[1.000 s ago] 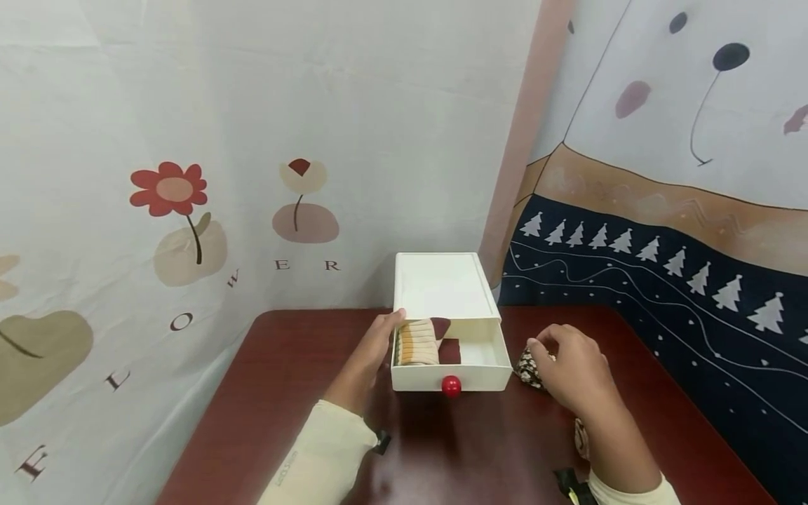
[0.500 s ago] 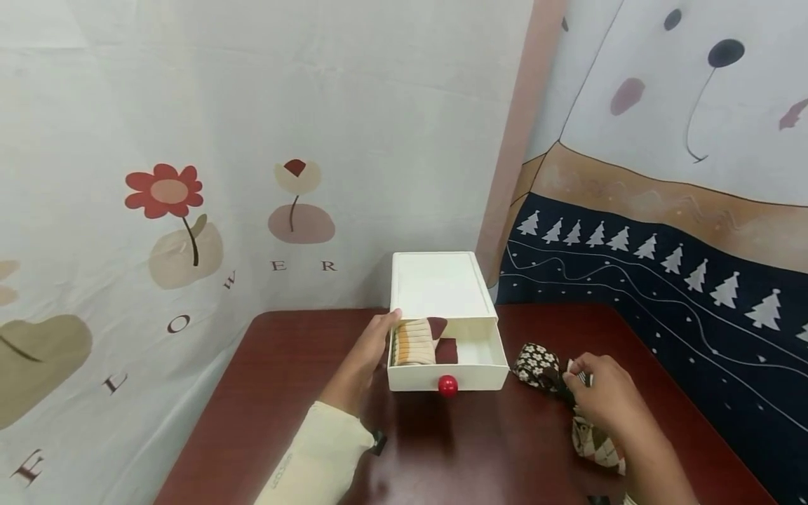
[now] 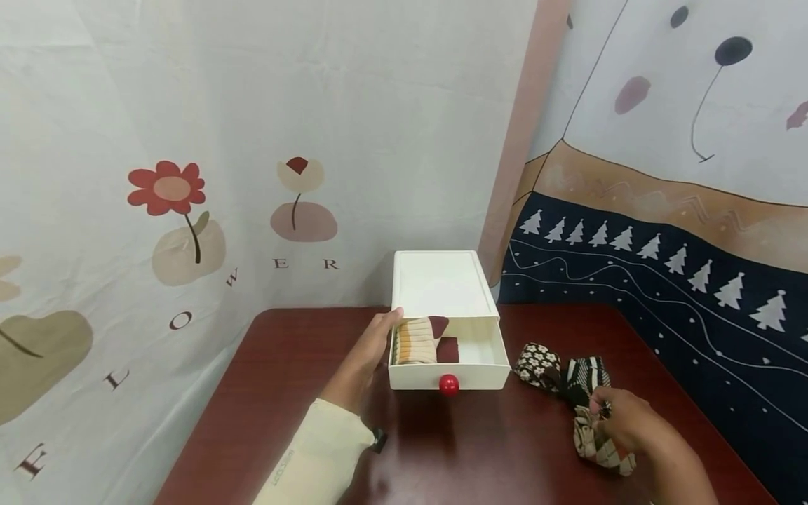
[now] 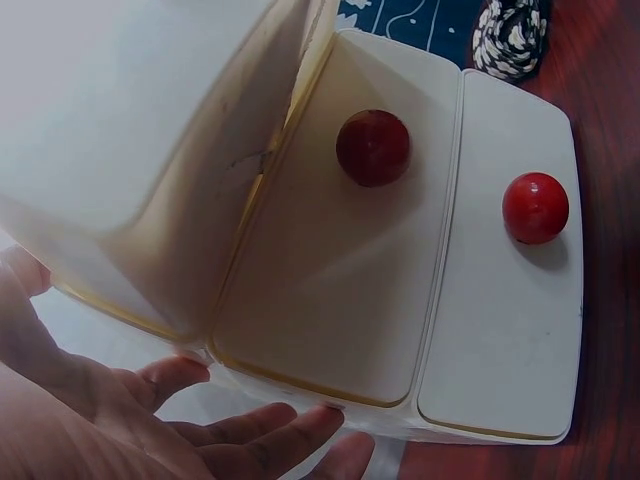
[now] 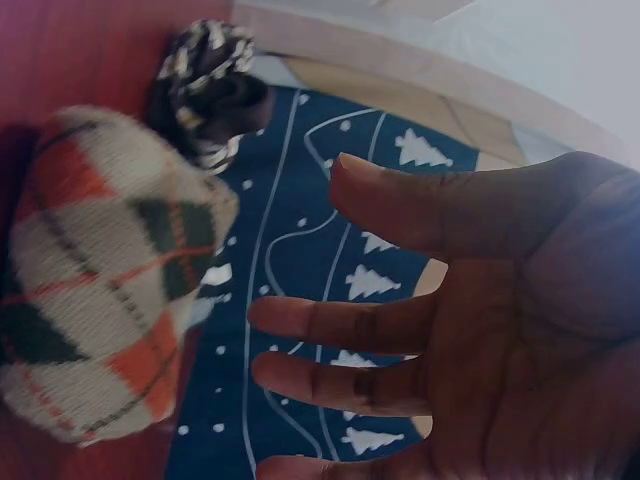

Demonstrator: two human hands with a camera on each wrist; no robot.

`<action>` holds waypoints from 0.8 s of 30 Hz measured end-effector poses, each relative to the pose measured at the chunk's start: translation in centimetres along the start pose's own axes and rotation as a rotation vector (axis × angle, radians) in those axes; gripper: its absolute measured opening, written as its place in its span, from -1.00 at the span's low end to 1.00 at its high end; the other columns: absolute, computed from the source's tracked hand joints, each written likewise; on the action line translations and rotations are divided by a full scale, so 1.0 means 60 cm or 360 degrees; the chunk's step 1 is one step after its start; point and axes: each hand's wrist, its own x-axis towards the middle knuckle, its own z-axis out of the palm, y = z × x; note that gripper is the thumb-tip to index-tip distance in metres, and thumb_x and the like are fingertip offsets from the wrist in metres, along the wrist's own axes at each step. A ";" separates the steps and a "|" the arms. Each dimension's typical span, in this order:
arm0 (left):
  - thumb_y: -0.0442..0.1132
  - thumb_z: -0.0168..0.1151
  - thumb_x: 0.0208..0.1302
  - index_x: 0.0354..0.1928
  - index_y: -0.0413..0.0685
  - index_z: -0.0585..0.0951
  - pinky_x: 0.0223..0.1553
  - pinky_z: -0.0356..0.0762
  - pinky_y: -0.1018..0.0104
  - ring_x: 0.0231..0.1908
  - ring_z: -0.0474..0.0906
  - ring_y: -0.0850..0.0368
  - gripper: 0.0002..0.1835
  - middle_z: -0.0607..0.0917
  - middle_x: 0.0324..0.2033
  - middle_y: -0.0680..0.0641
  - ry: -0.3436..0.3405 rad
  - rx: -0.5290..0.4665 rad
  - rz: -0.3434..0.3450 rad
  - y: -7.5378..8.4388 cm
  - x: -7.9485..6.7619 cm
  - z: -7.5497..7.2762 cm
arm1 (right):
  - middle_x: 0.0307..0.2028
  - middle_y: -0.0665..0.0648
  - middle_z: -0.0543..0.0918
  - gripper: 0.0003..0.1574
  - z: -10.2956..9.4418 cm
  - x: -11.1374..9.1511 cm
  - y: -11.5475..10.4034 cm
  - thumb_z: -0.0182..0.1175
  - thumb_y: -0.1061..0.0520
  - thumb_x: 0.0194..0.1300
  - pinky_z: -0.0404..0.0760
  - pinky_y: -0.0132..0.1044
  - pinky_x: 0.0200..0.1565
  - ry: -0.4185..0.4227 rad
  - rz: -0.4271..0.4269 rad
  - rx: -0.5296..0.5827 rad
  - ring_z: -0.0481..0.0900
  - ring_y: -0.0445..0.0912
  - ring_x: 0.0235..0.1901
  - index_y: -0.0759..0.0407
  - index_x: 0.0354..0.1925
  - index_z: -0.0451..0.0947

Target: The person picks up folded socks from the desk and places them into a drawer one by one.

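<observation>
My left hand [image 3: 369, 351] rests against the left side of a white drawer box [image 3: 445, 280], its fingers fairly straight along the wall in the left wrist view. The top drawer [image 3: 482, 344] is pulled out. Inside it lie a cream and yellow ribbed roll of fabric [image 3: 415, 342] and maroon fabric [image 3: 449, 350]. Over on the right, my right hand [image 3: 637, 428] hovers at an argyle rolled sock [image 3: 600, 450]. Thumb and fingers are spread in the right wrist view, with nothing between them. A black-and-white striped roll [image 3: 586, 373] and a floral roll [image 3: 537, 365] lie just beyond.
Two lower drawers with red knobs [image 4: 535, 208] are closed beneath the pulled-out one. The dark red table [image 3: 303, 393] ends close to a printed cloth wall [image 3: 360, 140] behind. Navy cloth with white trees [image 3: 663, 337] hangs along the right side.
My right hand has moved from the floral roll, back toward me and to the right, over the argyle sock. The floral and striped rolls now show fully. The left hand stays at the box.
</observation>
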 end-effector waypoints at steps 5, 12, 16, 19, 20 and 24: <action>0.27 -0.03 0.63 0.47 -0.16 0.38 0.57 0.04 -0.51 0.49 0.23 -0.28 -0.29 0.36 0.43 -0.31 -0.0022 -0.0007 0.0001 0.002 -0.001 -0.001 | -0.34 0.14 0.61 -0.75 0.009 0.005 0.021 0.39 0.34 0.25 0.50 -0.16 -0.31 0.0054 -0.0011 0.0061 0.52 -0.01 -0.45 0.12 -0.19 0.54; 0.28 -0.04 0.63 0.43 -0.10 0.42 0.52 0.19 -0.44 0.40 0.34 -0.20 -0.33 0.46 0.36 -0.26 -0.0036 -0.0005 -0.0029 0.004 -0.002 -0.002 | -0.23 0.21 0.70 -0.77 0.024 0.011 0.046 0.37 0.40 0.21 0.56 -0.14 -0.25 0.0093 -0.0097 0.0016 0.58 0.00 -0.33 0.15 -0.21 0.62; 0.27 -0.08 0.64 0.37 -0.17 0.50 0.42 0.34 -0.32 0.30 0.45 -0.20 -0.33 0.56 0.25 -0.30 -0.0052 0.0029 -0.0018 0.006 -0.001 -0.003 | -0.25 0.20 0.71 -0.74 0.034 0.014 0.053 0.31 0.45 0.18 0.60 -0.14 -0.31 0.0082 -0.0115 0.0081 0.56 -0.03 -0.45 0.19 -0.21 0.62; 0.26 -0.10 0.66 0.32 -0.18 0.52 0.46 0.29 -0.37 0.33 0.42 -0.21 -0.34 0.55 0.23 -0.29 -0.0054 0.0057 -0.0008 0.005 0.000 -0.004 | -0.31 0.15 0.70 -0.70 0.040 0.017 0.057 0.27 0.49 0.15 0.57 -0.20 -0.37 0.0074 -0.0118 0.0148 0.53 -0.06 -0.52 0.19 -0.20 0.63; 0.24 -0.11 0.67 0.28 -0.23 0.56 0.48 0.28 -0.40 0.34 0.44 -0.24 -0.34 0.58 0.21 -0.33 -0.0064 0.0062 0.0016 0.005 0.001 -0.004 | -0.31 0.15 0.70 -0.69 0.042 0.019 0.058 0.26 0.50 0.14 0.55 -0.22 -0.39 0.0075 -0.0127 0.0166 0.52 -0.06 -0.54 0.19 -0.20 0.63; 0.21 -0.12 0.68 0.10 -0.22 0.67 0.51 0.21 -0.39 0.34 0.42 -0.18 -0.37 0.64 0.11 -0.25 -0.0080 0.0052 0.0060 0.004 0.005 -0.005 | -0.30 0.20 0.69 -0.62 0.049 0.024 0.062 0.25 0.54 0.07 0.49 -0.25 -0.42 0.0086 -0.0142 0.0211 0.49 -0.04 -0.51 0.19 -0.20 0.64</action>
